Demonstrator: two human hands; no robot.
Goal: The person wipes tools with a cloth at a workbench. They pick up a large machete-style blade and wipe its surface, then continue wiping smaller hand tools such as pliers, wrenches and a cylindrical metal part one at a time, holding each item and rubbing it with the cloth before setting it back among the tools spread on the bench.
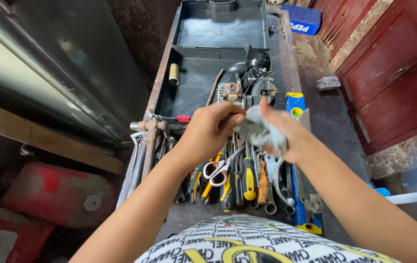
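**Bare Arms, Busy Shirt**

Standing beside this person, I see two bare forearms, no sleeves reaching the elbows, no watch, no bracelet, no gloves. The left hand (pixel 211 129) and right hand (pixel 286 134) carry no rings that I can make out (the fingers are slightly blurred). Below them bulges a white shirt (pixel 247 241), covered all over in small black repeated lettering, with large curved yellow shapes outlined in black running across its front.

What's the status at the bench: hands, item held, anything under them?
Left hand and right hand both pinch a crumpled grey rag. Held above a row of hand tools. Open black case behind, small motor inside.
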